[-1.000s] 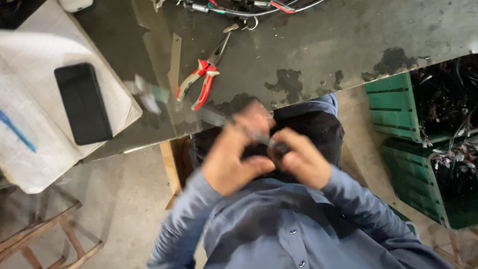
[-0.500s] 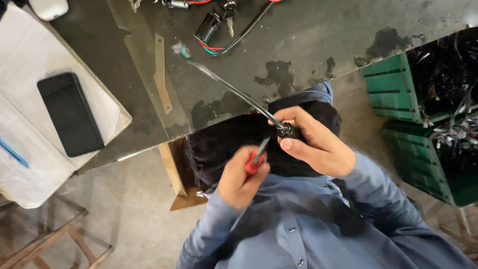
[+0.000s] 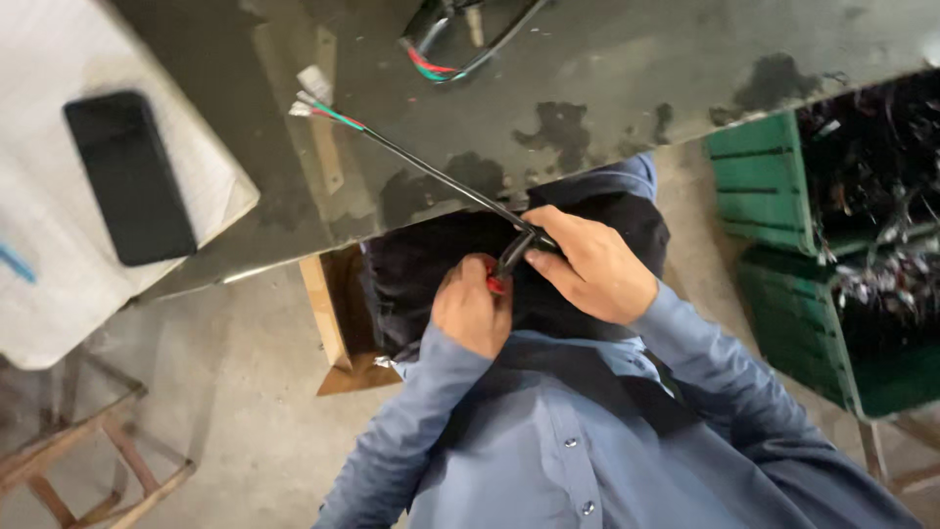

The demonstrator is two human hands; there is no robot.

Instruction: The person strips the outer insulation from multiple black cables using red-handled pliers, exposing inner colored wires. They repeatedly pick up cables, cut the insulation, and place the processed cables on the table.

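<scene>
My right hand (image 3: 587,264) grips a black sheathed cable (image 3: 431,168) near my lap. The cable runs up and left over the dark worktable (image 3: 607,59) and ends in bared red, green and white wires (image 3: 318,106). My left hand (image 3: 472,306) is closed around a red-handled tool (image 3: 497,278) whose dark tip meets the cable just under my right thumb. Both hands sit together above my dark trousers, close to the table's near edge.
A black phone (image 3: 129,176) lies on a white cloth (image 3: 59,255) at the left. More cable with red and green wires (image 3: 441,64) lies at the table's far side. Green crates (image 3: 774,196) full of black cables stand at the right. A wooden stool (image 3: 88,460) is at bottom left.
My left hand has moved up from my lap with the red-handled tool until it meets the cable by my right hand. One second ago both hands were clasped together and red pliers lay on the table.
</scene>
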